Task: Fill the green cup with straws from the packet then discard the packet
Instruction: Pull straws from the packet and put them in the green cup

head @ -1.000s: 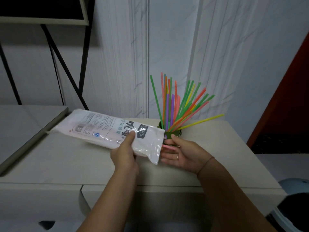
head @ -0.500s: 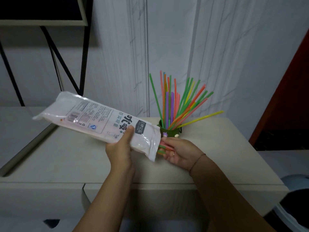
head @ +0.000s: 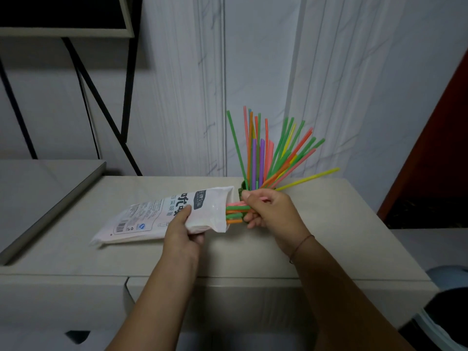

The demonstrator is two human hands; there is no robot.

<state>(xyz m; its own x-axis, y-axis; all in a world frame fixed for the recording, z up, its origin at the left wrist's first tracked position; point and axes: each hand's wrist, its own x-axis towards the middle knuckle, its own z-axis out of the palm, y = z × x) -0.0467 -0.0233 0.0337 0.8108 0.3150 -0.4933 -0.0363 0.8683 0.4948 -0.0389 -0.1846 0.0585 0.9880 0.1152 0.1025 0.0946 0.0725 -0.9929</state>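
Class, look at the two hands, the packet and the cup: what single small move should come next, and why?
Probably the right hand should draw its bunch of straws clear of the packet. Its grip is closed on their ends at the packet's open mouth, the left hand steadies the packet, and the green cup stands just behind.

A pale counter [head: 316, 236] fills the middle of the view, with a drawer front [head: 228, 300] below its near edge. Behind it stands a white marbled wall panel [head: 253, 72] with vertical mouldings. On the left, black metal frame legs [head: 101, 97] cross beneath a dark framed board [head: 63, 16]. A red-brown surface [head: 450, 135] edges the right side.
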